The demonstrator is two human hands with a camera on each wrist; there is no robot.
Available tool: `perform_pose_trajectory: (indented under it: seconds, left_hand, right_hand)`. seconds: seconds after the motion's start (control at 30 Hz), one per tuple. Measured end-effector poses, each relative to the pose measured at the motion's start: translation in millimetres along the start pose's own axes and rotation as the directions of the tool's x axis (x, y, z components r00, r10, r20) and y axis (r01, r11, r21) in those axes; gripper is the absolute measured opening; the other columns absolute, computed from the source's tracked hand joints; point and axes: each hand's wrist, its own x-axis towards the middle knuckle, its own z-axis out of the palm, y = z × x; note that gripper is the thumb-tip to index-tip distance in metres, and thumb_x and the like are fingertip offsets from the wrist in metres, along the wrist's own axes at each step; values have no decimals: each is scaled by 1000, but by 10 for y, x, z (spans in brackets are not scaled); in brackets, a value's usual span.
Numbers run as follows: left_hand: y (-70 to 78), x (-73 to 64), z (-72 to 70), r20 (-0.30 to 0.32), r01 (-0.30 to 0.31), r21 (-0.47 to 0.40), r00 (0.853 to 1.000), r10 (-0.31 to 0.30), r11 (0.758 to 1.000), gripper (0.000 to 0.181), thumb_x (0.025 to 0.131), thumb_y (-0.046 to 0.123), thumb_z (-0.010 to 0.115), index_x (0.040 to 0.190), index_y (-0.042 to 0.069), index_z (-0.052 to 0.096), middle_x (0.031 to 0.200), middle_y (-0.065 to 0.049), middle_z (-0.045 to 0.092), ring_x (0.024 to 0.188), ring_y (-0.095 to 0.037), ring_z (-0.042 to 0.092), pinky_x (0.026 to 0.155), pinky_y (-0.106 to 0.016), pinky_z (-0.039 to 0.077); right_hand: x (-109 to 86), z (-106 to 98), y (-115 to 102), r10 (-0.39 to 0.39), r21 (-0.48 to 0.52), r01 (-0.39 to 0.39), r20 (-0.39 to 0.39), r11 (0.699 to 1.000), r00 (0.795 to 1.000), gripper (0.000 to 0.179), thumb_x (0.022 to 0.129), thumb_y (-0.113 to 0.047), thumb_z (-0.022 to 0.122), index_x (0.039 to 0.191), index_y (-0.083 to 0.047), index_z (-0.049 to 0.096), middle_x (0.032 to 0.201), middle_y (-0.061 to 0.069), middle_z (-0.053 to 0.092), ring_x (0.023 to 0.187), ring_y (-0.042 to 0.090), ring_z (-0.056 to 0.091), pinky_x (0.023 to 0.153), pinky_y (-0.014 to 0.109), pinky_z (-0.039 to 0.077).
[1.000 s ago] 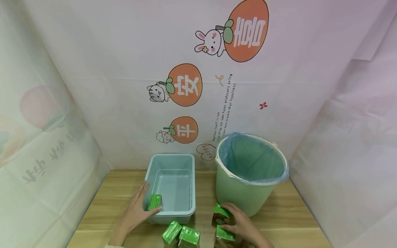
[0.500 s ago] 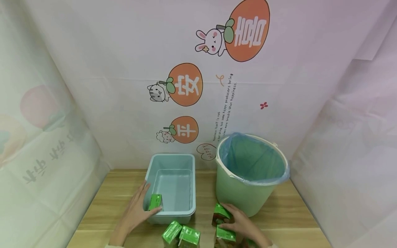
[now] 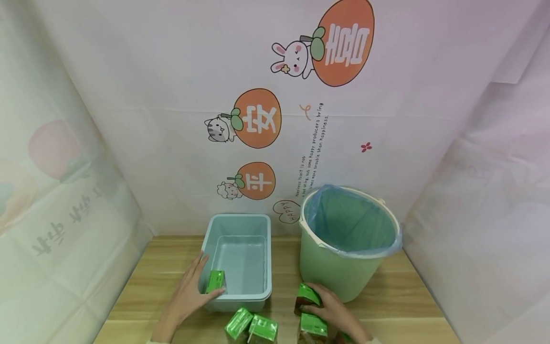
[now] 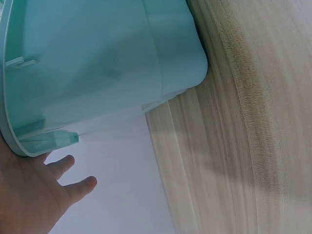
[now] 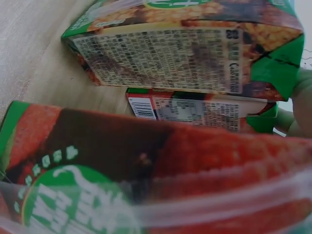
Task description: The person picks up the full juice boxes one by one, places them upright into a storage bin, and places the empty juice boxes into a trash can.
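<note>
My left hand (image 3: pixel 185 291) rests at the front left corner of a light blue plastic tub (image 3: pixel 267 258). Its fingers are spread along the side rim and the thumb lies over the front rim; the left wrist view shows the fingers (image 4: pixel 82 187) straight. A green-topped drink carton (image 3: pixel 216 281) stands inside the tub near that thumb. On the right, my right hand (image 3: pixel 333 310) holds the rear drink carton (image 3: pixel 303 305) between fingers and thumb. Another carton (image 3: pixel 312 326) stands directly in front of it. The right wrist view shows cartons (image 5: pixel 165 58) close up, with the fingertips partly hidden.
Two more cartons (image 3: pixel 238 325) stand side by side in front of the tub. Behind the right hand stands a pale green bin (image 3: pixel 335 272) with a blue liner (image 3: pixel 315 210). Printed white cloth (image 3: pixel 172 143) walls in the wooden table (image 3: pixel 142 286).
My right thumb has shifted back and left, from above the front carton to against the rear one. The left hand, tub and bin keep their places.
</note>
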Motion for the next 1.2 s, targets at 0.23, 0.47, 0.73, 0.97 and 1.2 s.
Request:
perform_pose_trajectory:
  seconds: [0.23, 0.47, 0.73, 0.97, 1.2]
  left_hand:
    - [15, -1, 3, -13, -13, 1, 1000, 13, 1000, 108, 85, 53, 85, 166, 6, 30, 174, -21, 18, 151, -58, 26, 111, -82, 29]
    - [11, 10, -9, -2, -5, -3, 1000, 5, 1000, 109, 86, 52, 84, 167, 7, 28, 175, -20, 16, 152, -58, 24, 111, -82, 27]
    - [13, -12, -14, 0, 1, -11, 1000, -1, 1000, 109, 85, 54, 84, 167, 8, 28, 175, -20, 16, 152, -58, 25, 110, -83, 28]
    - [-6, -11, 3, -4, -13, -8, 1000, 13, 1000, 110, 85, 54, 85, 167, 7, 29, 175, -20, 16, 151, -57, 25, 110, -83, 29]
    - [-14, -6, 10, -5, -5, -14, 1000, 5, 1000, 110, 85, 56, 84, 167, 8, 29, 175, -20, 17, 152, -56, 26, 111, -82, 28]
  right_hand:
    - [29, 20, 71, -68, -25, 67, -51, 997, 996, 44, 91, -11, 83, 128, 7, 67, 116, 20, 73, 100, 29, 71, 80, 36, 61]
    - [56, -2, 49, -49, -1, 49, -48, 999, 998, 43, 90, -10, 84, 125, 9, 68, 110, 18, 74, 91, 17, 69, 71, 29, 57]
    - [45, 4, 43, -23, 2, 23, -53, 1000, 998, 43, 87, -9, 86, 123, 9, 69, 106, 17, 75, 86, 15, 68, 69, 28, 57]
    - [24, 1, 79, 8, 31, -6, -48, 999, 999, 43, 88, -7, 85, 123, 10, 69, 104, 15, 75, 82, 6, 64, 65, 25, 54]
    - [29, -43, 69, -2, 63, 5, -42, 998, 999, 40, 89, -7, 84, 123, 9, 69, 101, 12, 75, 78, 1, 61, 62, 24, 53]
